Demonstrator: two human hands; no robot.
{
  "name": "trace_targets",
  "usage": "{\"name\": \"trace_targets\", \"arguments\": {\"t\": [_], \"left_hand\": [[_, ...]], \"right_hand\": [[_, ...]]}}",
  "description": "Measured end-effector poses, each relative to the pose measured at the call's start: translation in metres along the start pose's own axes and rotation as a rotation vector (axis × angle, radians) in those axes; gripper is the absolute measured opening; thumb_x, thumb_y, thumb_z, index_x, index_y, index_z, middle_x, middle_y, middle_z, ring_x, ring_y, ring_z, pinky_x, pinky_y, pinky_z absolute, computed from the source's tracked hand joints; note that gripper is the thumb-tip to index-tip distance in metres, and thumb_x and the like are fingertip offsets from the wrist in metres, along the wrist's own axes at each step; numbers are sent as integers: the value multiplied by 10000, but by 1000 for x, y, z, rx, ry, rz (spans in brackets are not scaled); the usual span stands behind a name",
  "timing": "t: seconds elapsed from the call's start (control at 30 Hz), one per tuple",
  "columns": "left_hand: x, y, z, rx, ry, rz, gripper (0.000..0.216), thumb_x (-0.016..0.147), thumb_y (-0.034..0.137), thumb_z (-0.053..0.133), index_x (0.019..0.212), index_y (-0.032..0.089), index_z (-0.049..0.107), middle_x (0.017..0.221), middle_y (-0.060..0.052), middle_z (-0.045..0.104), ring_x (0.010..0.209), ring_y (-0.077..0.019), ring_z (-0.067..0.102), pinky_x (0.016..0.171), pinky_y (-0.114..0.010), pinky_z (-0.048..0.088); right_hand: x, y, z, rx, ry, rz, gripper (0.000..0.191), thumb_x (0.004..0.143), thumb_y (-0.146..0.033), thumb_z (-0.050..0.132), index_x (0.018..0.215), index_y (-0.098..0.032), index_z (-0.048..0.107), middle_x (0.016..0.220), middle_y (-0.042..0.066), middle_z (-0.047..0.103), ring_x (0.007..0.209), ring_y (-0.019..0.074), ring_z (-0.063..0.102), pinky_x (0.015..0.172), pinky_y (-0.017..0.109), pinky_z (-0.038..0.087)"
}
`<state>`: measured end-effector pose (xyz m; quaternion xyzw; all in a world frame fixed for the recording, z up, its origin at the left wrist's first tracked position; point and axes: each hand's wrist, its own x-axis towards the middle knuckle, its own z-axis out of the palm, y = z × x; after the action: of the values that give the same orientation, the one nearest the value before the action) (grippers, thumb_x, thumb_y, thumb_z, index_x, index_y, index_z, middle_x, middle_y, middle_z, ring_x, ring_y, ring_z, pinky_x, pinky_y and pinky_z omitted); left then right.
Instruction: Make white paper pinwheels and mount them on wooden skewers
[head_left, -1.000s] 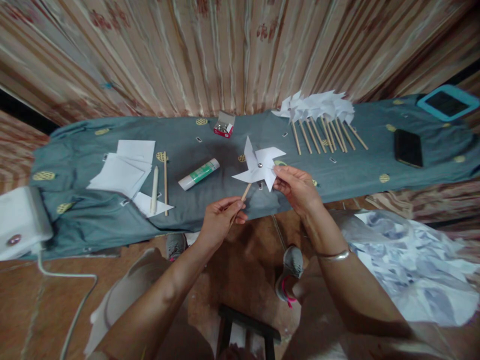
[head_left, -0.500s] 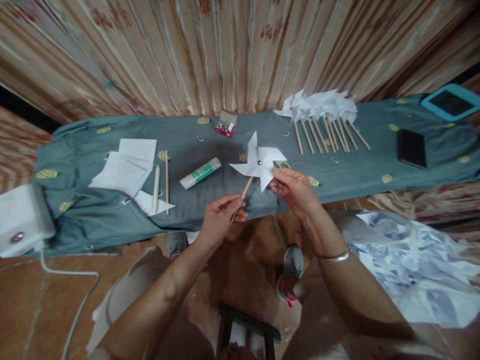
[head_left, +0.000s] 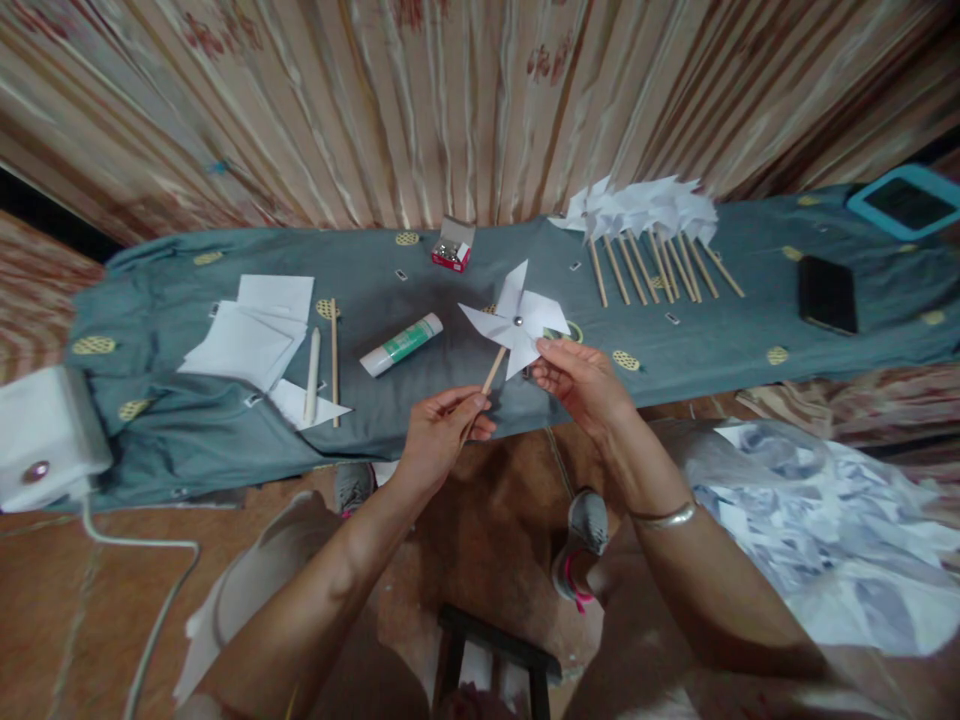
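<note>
A white paper pinwheel (head_left: 534, 312) with a silver pin at its centre is held up over the table's front edge. My left hand (head_left: 448, 425) is closed around its wooden stick (head_left: 495, 370). The fingertips of my right hand (head_left: 581, 375) pinch the lower right blade. A glue stick (head_left: 401, 345) with a green label lies to the left of the pinwheel. Behind it stands a small open red box (head_left: 452, 245) of pins. Partly hidden behind the blades is a pair of scissors with green handles (head_left: 572, 331).
Finished pinwheels (head_left: 652, 215) lie in a row at the back right, near a black phone (head_left: 826, 294) and a blue-framed tablet (head_left: 907, 203). White paper sheets (head_left: 251, 330), a white rod (head_left: 312, 375) and a wooden stick (head_left: 334, 365) lie left. A bag of folded paper (head_left: 817, 520) sits lower right.
The pinwheel's blades have turned slightly clockwise about the pin, with my right fingertips moving a little left along with them. My left hand has stayed in place on the stick.
</note>
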<state>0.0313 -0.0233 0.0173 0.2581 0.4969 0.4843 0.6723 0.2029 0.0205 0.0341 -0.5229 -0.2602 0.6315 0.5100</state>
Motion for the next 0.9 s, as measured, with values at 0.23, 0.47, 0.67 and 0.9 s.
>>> {"name": "trace_targets", "arguments": {"t": [0.23, 0.47, 0.67, 0.9], "left_hand": [[0, 0, 0, -21, -4, 5, 393, 539, 369, 873, 795, 114, 716, 679, 2, 695, 471, -76, 608, 487, -198, 512], [-1, 0, 0, -19, 3, 3, 403, 535, 377, 875, 798, 118, 714, 690, 1, 695, 474, -77, 607, 492, -205, 513], [1, 0, 0, 2, 0, 8, 391, 547, 381, 862, 798, 121, 713, 701, -5, 692, 479, -78, 599, 496, -214, 509], [4, 7, -4, -26, 14, 2, 394, 521, 368, 878, 794, 129, 724, 677, 5, 689, 482, -75, 603, 478, -188, 495]], "right_hand": [[-2, 3, 3, -1, -16, 6, 374, 456, -412, 923, 624, -174, 688, 578, -32, 682, 475, 26, 568, 485, 114, 465], [-2, 4, 5, -22, -29, 27, 366, 461, -425, 918, 614, -176, 697, 597, -20, 699, 476, 27, 564, 498, 127, 460], [-5, 8, 7, -90, -63, 32, 377, 512, -494, 884, 656, -183, 726, 662, 10, 735, 493, 48, 571, 498, 160, 459], [-10, 0, 6, -219, -83, -27, 447, 533, -590, 843, 676, -177, 749, 639, 28, 731, 481, 49, 531, 466, 176, 406]]}}
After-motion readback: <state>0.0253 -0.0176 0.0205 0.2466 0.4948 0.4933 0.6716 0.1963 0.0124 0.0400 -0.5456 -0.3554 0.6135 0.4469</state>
